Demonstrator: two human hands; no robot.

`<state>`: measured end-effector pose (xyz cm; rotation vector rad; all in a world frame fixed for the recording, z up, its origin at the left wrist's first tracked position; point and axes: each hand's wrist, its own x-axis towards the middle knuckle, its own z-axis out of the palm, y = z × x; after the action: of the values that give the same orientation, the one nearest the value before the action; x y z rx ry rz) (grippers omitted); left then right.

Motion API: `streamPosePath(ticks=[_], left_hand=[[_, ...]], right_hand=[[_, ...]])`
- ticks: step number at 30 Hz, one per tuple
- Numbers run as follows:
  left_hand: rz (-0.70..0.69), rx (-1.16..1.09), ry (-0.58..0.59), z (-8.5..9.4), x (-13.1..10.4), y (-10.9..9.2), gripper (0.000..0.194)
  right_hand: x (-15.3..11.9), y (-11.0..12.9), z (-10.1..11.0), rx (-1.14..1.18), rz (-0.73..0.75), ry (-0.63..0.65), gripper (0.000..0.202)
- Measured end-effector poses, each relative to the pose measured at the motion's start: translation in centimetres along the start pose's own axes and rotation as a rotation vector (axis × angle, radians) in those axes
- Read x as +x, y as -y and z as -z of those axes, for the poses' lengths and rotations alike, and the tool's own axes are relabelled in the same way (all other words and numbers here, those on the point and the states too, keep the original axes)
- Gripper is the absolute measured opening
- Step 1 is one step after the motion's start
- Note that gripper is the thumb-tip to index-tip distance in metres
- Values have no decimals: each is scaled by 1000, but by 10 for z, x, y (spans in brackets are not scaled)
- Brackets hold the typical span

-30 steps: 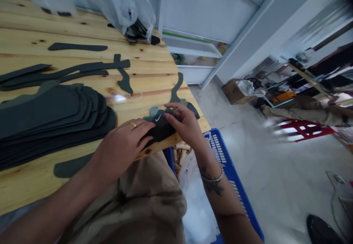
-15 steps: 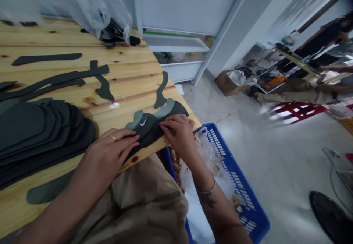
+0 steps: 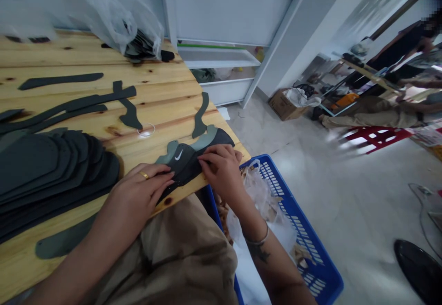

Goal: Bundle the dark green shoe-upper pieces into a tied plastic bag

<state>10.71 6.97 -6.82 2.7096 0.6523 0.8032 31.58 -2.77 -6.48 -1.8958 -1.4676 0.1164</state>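
Dark panel (image 3: 188, 166) with its long axis slanting from lower left to upper right lies at the centre of the frame, close along the near edge of the wooden table (image 3: 169, 105), which fills much of the left half. Its curved, black far end points to the upper right, toward the table's corner. A blue basket (image 3: 309, 227) stands at lower centre-right, and a stack of dark pieces (image 3: 31, 162) spreads over the left edge. Left hand (image 3: 138, 187) rests fingertips on the panel's lower-left end; right hand (image 3: 223, 171) has thumb and forefinger drawn together at its middle, though whether either grips the material I cannot tell. Pale green layer (image 3: 203, 141) shows along the upper side, above a small white swoosh (image 3: 178, 155) that tilts up rightward.
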Motion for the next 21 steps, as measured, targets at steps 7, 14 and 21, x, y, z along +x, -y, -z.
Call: streamPosePath(ticks=[7, 14, 21], left_hand=[[-53, 78, 57, 2, 4, -1, 28], [-3, 209, 127, 5, -13, -24, 39], [75, 330, -41, 18, -68, -34, 56]], right_hand=[[4, 13, 0, -104, 154, 6, 27], [14, 16, -12, -225, 178, 53, 21], [37, 34, -2, -467, 184, 211, 21]])
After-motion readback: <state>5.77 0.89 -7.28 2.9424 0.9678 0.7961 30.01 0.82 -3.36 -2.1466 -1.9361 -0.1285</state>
